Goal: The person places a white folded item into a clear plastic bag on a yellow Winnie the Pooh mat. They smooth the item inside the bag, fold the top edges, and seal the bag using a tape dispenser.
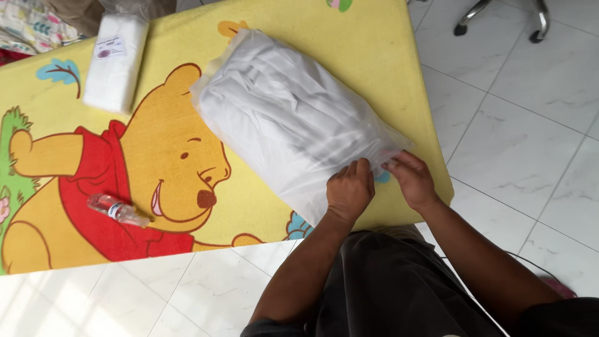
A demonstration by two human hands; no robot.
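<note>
Nearest the camera: L hand point(350, 189) lies knuckles-up on the near end of the clear bag of folded white cloth point(293, 118), fingers curled and closed down on the plastic edge, pinching it. R hand point(410, 179) just beside it, fingers half-curled, tips nipping the same bag edge at its corner; hands nearly touch. The bag lies diagonally on the yellow cartoon-bear mat point(374, 37), near end at the mat's front edge. Judging by looks: soft, squashy, prob. light for its bulk, film slick & crinkly, so grip the loose edge/corners or scoop under the middle, not the smooth top. Further left, small clear bottle point(118, 210); far back, smaller white packet point(115, 62). White tile floor point(524, 125) around.
</note>
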